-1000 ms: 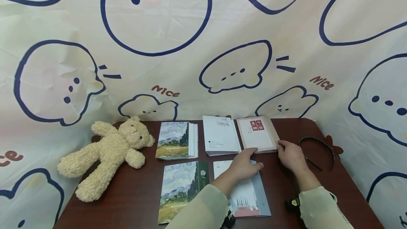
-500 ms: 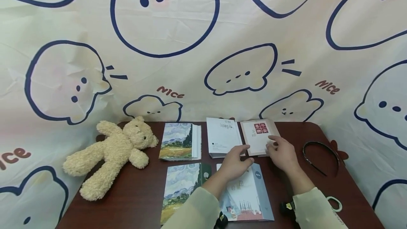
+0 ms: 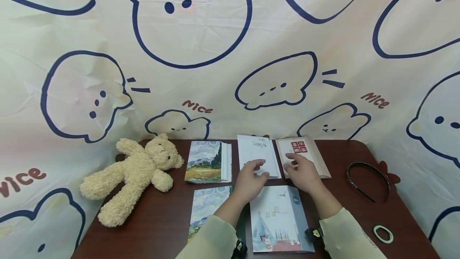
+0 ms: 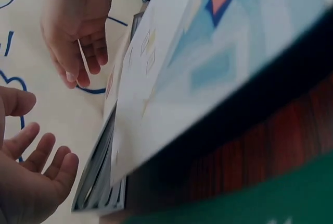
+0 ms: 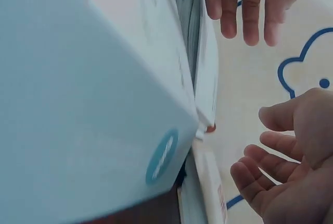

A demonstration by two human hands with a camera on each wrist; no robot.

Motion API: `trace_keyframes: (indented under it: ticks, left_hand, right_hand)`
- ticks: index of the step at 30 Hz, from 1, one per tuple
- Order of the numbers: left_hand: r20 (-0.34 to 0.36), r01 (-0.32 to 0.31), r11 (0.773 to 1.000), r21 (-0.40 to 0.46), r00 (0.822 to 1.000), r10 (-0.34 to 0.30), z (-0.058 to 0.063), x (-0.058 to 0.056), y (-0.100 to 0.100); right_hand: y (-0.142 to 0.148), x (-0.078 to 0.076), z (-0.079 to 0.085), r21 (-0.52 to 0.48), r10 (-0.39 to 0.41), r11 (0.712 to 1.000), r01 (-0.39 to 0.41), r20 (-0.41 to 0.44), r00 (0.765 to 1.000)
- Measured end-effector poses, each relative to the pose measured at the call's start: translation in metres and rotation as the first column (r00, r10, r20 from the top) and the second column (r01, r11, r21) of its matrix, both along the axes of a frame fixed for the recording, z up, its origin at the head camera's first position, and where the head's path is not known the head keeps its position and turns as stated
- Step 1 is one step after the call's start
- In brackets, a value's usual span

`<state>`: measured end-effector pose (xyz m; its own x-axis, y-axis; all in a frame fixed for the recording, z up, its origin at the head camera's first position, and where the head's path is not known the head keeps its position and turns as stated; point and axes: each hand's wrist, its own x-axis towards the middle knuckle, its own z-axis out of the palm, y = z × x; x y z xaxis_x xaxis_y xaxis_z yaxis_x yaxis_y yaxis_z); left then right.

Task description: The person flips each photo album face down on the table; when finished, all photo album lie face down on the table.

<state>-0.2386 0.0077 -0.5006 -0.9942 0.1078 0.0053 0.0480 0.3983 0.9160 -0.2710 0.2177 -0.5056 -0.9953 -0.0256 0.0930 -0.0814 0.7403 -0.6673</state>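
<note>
A home-like corner dressed as a small set: a cartoon-print sheet (image 3: 223, 51) with blue-outlined animals and the word "Nice" hangs right behind a dark wooden surface (image 3: 158, 219). A teddy bear (image 3: 136, 175) lies at its left edge, a hairband (image 3: 368, 179) and hair tie (image 3: 383, 234) near its right edge.

teddy bear (image 3: 138, 175): fuzzy plush | table (image 3: 161, 223): smooth dark wood | albums (image 3: 278, 217): glossy paper covers | backdrop (image 3: 223, 51): matt creased cloth
</note>
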Motion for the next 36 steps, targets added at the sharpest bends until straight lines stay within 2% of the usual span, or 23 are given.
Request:
trace_keyframes:
  ticks: [7, 14, 23, 27, 36]
  left_hand:
    - [-0.057, -0.092, 0.996, 0.003, 0.994, 0.092, -0.001, -0.005, -0.018]
    - [-0.032, -0.160, 0.987, 0.027, 0.987, 0.160, -0.004, -0.011, -0.028]
    - [0.072, -0.175, 0.976, 0.131, 0.983, 0.166, -0.012, -0.011, -0.031]
    - [0.121, -0.153, 0.970, 0.187, 0.984, 0.132, -0.016, -0.012, -0.035]
    - [0.197, -0.154, 0.968, 0.197, 0.974, 0.115, -0.018, -0.015, -0.040]
  right_hand:
    - [-0.022, -0.002, 0.004, -0.008, 0.031, 0.999, -0.031, 0.025, 0.999]
    - [-0.034, -0.005, 0.003, 0.017, 0.065, 0.998, -0.066, 0.053, 0.997]
    - [-0.036, -0.006, -0.004, 0.055, 0.089, 0.994, -0.095, 0.108, 0.990]
    - [-0.041, -0.006, -0.006, 0.059, 0.102, 0.992, -0.109, 0.110, 0.989]
    - [-0.054, -0.013, -0.015, 0.094, 0.148, 0.983, -0.159, 0.113, 0.983]
